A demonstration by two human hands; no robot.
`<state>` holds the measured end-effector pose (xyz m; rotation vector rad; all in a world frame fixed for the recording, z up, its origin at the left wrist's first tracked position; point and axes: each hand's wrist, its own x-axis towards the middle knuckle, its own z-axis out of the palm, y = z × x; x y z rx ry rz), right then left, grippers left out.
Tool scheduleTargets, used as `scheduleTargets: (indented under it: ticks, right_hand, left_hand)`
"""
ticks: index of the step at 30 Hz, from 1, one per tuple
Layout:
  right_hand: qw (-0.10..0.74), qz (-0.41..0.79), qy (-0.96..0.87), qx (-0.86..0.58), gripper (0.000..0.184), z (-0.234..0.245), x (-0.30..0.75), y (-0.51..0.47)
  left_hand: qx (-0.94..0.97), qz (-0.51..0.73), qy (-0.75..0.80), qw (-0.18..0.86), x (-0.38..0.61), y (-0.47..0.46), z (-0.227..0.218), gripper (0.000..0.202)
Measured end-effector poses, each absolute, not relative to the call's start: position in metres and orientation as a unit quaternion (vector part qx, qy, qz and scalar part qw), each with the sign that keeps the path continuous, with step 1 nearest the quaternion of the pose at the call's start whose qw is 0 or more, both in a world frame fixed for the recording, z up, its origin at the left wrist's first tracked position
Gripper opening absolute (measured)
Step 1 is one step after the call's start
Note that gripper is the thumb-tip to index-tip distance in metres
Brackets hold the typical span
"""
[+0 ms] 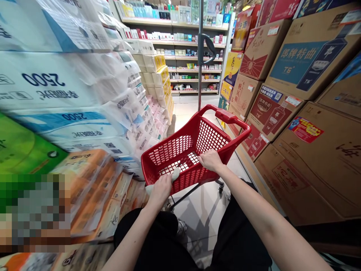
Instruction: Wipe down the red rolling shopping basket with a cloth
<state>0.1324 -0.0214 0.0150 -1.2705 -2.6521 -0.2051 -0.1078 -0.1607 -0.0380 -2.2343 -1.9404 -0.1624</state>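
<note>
A red plastic shopping cart (153, 160) with a lattice basket stands turned sideways in front of my legs. My right hand (211, 161) is closed around its near rim, toward the handle end. Farther left along the same rim, my left hand (162, 189) presses down on a pale, soft-looking cloth (175, 173), its fingers curled over it. The cloth shows at both sides of that hand. The cart's handlebar (228, 116) is at the upper right, untouched. Through the lattice, the floor shows below the basket.
Stacked tissue packs (56, 81) rise close on the left, with orange packs (93, 195) lower down. Cardboard liquor cartons (299, 56) line the right side. A grey pole (200, 86) with a handle stands beyond the cart, before stocked shelves (180, 37).
</note>
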Motion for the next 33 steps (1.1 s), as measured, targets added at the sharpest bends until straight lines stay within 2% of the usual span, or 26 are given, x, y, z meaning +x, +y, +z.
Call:
scheduleTargets:
  ticks: [8,19,24,33]
  right_hand:
    - [0.089,-0.082,-0.900,-0.418,0.049,0.014,0.152,-0.008]
    - [0.081,-0.078,-0.912,-0.395,0.043,0.014,0.178,0.011]
    - [0.130,-0.098,-0.878,-0.450,0.040,0.004,0.169,-0.001]
    - [0.130,0.002,-0.891,-0.436,0.040,-0.009,0.151,-0.012]
  left_hand:
    - [-0.788,-0.071,-0.607,0.068,-0.067,-0.135,-0.030,0.033]
    - [-0.790,-0.084,-0.602,0.077,-0.107,-0.177,-0.055,0.036]
    - [-0.757,-0.077,-0.640,0.112,-0.089,-0.179,-0.057,0.037]
    - [-0.789,-0.110,-0.587,0.146,-0.069,-0.164,-0.065,0.038]
